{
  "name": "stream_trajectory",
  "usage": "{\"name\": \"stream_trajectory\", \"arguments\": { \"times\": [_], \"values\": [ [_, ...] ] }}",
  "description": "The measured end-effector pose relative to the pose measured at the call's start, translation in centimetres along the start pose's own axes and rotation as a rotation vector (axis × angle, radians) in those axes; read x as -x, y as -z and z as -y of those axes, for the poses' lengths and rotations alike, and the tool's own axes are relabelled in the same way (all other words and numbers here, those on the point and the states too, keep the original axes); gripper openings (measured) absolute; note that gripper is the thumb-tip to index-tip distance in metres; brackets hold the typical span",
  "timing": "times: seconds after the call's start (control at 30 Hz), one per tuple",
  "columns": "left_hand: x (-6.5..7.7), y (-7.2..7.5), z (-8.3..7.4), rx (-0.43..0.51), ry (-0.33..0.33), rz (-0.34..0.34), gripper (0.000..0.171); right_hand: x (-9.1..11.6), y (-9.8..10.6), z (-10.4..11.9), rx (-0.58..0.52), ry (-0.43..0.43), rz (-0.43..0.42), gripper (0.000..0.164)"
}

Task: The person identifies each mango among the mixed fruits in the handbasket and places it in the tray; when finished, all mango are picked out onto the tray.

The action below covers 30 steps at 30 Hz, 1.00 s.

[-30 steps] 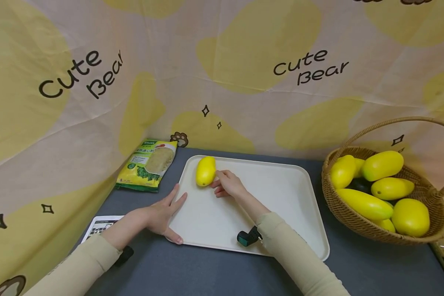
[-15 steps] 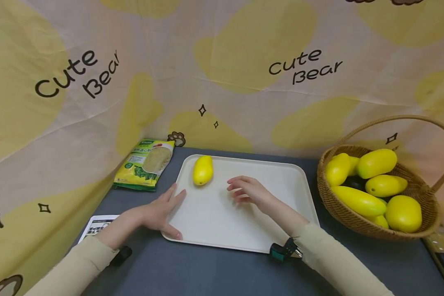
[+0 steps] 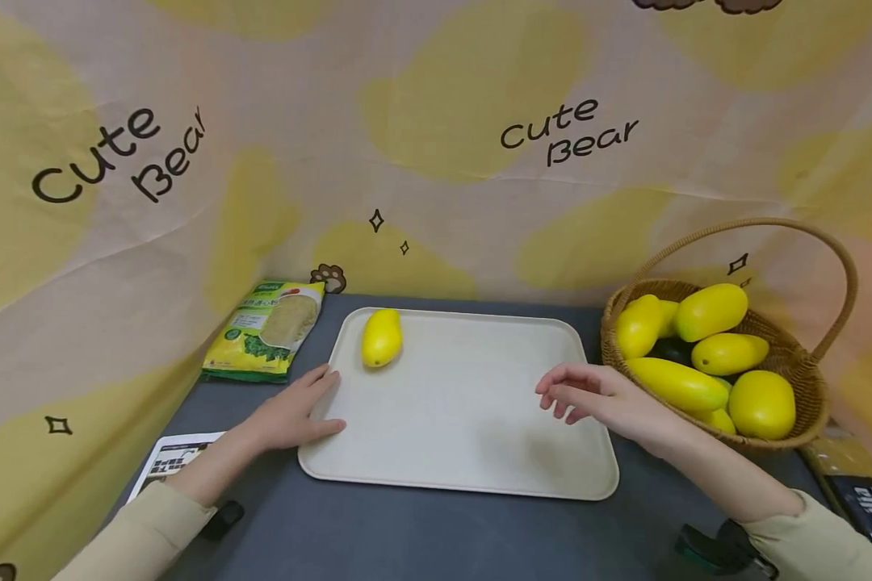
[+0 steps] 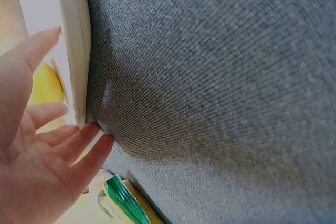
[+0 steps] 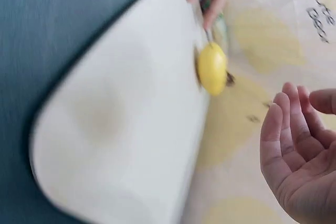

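Observation:
A yellow mango-like fruit [image 3: 382, 338] lies at the back left of a white rectangular tray [image 3: 465, 403]. My left hand [image 3: 294, 411] rests at the tray's left edge with its fingers spread, and in the left wrist view its fingertips [image 4: 90, 129] are down by the rim. Over the tray's right side hovers my right hand [image 3: 603, 399], fingers loosely bent and holding nothing. Just beyond it stands a wicker basket [image 3: 808, 399] with a tall handle, with several yellow fruits [image 3: 712, 312] and one dark item [image 3: 672, 350] inside.
A yellow and green food packet [image 3: 265, 331] lies behind my left hand. A printed sheet [image 3: 170, 456] is at the left, partly under my arm. At the far right is a dark printed item [image 3: 868, 508]. A patterned cloth [image 3: 436, 145] hangs behind the table.
My right hand has moved away from beside the yellow fruit, rightward across the tray toward the basket. The fruit stays on the tray, and my left hand remains at its edge.

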State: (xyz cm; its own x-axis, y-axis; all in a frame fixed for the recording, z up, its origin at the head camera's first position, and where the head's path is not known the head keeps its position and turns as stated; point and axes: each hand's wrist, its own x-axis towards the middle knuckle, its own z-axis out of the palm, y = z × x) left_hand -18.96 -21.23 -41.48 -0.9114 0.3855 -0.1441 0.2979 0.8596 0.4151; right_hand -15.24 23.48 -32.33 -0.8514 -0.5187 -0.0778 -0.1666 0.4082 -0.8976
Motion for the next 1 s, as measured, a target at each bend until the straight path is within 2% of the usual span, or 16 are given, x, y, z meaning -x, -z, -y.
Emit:
{"name": "stream_trajectory", "arguments": {
  "times": [0.13, 0.27, 0.37, 0.43, 0.53, 0.63, 0.73, 0.87, 1.0],
  "values": [
    [-0.1, -0.2, 0.0, -0.03, 0.001, -0.098, 0.071, 2.5, 3.9, 0.9, 0.268, 0.091, -0.162, 0.016],
    [-0.3, -0.2, 0.0, -0.031, -0.001, -0.178, 0.056, 4.1, 8.1, 1.3, 0.651, 0.129, -0.343, 0.009],
    [-0.6, -0.1, -0.1, -0.028, -0.009, -0.207, 0.05, 4.8, 11.3, 0.7, 0.878, 0.134, -0.415, 0.008],
    [-0.8, -0.1, -0.2, -0.024, -0.015, -0.21, 0.049, 4.9, 13.2, 0.2, 0.957, 0.101, -0.418, 0.009],
    [-0.9, -0.1, -0.3, -0.017, -0.02, -0.198, 0.049, 4.6, 15.7, -0.4, 1.007, 0.003, -0.368, 0.015],
    [-0.9, 0.0, -0.1, -0.016, -0.023, -0.176, 0.052, 3.7, 17.8, -1.1, 1.003, -0.1, -0.291, 0.024],
    [-0.7, 0.0, 0.0, -0.005, -0.029, -0.153, 0.054, 3.0, 19.7, -2.0, 0.987, -0.155, -0.237, 0.032],
    [-0.7, -0.1, 0.0, -0.01, -0.034, -0.129, 0.053, 2.5, 21.5, -3.2, 0.959, -0.22, -0.222, 0.048],
    [-0.9, -0.3, -0.2, -0.04, -0.046, -0.13, 0.05, 2.3, 22.5, -4.5, 0.856, -0.32, -0.231, 0.066]
  ]
}}
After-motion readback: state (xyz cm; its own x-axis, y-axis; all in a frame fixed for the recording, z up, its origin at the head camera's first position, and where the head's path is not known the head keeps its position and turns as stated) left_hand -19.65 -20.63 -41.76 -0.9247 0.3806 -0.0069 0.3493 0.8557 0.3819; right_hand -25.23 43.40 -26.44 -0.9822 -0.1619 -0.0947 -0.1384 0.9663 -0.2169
